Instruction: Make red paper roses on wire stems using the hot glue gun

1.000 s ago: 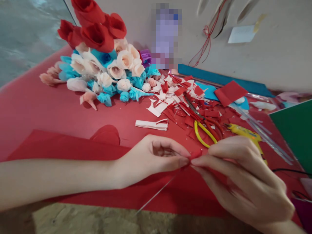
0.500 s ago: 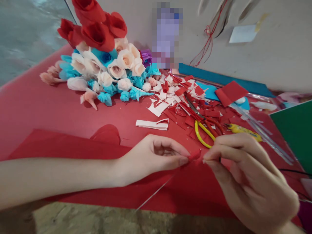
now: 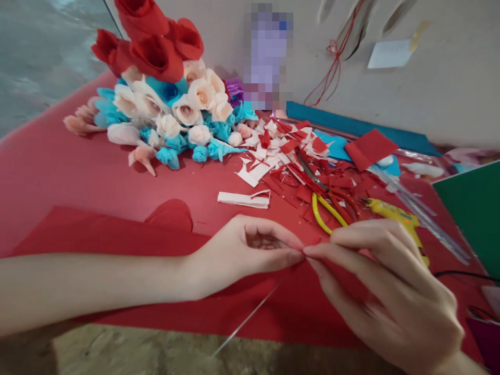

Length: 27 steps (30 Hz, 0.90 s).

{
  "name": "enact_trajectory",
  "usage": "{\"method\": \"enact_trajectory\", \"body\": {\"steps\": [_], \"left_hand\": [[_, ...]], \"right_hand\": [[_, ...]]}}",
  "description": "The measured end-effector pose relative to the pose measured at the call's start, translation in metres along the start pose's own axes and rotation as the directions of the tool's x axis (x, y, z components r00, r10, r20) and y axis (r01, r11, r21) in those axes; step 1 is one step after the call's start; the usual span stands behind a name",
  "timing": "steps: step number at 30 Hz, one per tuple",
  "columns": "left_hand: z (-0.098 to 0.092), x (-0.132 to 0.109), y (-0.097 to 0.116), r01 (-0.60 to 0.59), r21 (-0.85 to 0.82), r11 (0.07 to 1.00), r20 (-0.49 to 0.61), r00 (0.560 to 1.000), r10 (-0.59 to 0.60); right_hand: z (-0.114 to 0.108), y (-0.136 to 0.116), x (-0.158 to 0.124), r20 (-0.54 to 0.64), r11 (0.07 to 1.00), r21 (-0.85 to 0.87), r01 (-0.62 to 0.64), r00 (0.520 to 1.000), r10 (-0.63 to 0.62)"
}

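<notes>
My left hand reaches in from the left, thumb and forefinger pinched on a small red paper piece that shows just past the fingertips. My right hand meets it there, its thumb and forefinger closed on the same piece, mostly hidden by the fingers. A thin pale wire-like strand slants down to the left below the hands. Behind the right hand lie scissors with a yellow and red handle and a yellow glue gun. A folded white paper strip rests beyond my left hand.
Paper flowers in red, white, blue and pink are heaped at the back left. Red and white paper scraps litter the middle of the red table. Red paper sheets lie under my left arm. A green board stands at right.
My right hand has moved left and closed in on my left fingertips, where a small gap was before. More of the glue gun shows now. My left hand stays nearly still.
</notes>
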<state>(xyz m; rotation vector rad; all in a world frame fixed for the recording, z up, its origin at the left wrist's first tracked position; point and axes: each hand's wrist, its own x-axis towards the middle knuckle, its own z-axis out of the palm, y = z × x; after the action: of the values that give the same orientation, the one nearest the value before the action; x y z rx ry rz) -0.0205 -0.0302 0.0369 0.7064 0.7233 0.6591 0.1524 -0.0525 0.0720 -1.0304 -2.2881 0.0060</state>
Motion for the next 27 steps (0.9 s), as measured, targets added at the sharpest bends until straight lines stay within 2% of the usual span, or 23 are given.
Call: {"method": "enact_trajectory", "body": {"steps": [5,12,16,19,22,25,27], "left_hand": [[-0.001,0.000,-0.002,0.008,0.078,0.997,-0.033,0.999,-0.006],[-0.003,0.001,-0.002,0.021,0.126,0.992,-0.036,0.999,-0.017],[-0.003,0.002,-0.001,0.019,0.113,0.993,-0.039,0.999,-0.015],[-0.003,0.002,-0.001,0.036,0.082,0.996,-0.062,0.998,-0.031],[-0.002,0.001,-0.001,0.037,0.060,0.998,-0.074,0.997,-0.032],[-0.001,0.001,-0.001,0.027,0.064,0.998,-0.073,0.997,-0.022],[0.000,0.000,0.000,0.016,0.090,0.996,-0.068,0.998,-0.010]], "right_hand": [[0.000,0.001,-0.001,0.019,0.992,-0.108,0.064,0.998,-0.062],[0.002,0.000,-0.002,0.039,0.986,-0.138,0.094,0.995,-0.089],[-0.003,0.000,0.001,-0.002,0.999,0.026,-0.045,0.999,0.045],[-0.005,0.002,0.001,-0.020,0.964,0.198,-0.178,0.982,0.186],[-0.005,0.006,0.000,0.040,0.866,0.354,-0.352,0.931,0.362],[-0.005,0.010,-0.003,0.183,0.659,0.540,-0.524,0.837,0.516],[-0.006,0.013,-0.004,0.265,0.517,0.647,-0.561,0.801,0.537]]}}
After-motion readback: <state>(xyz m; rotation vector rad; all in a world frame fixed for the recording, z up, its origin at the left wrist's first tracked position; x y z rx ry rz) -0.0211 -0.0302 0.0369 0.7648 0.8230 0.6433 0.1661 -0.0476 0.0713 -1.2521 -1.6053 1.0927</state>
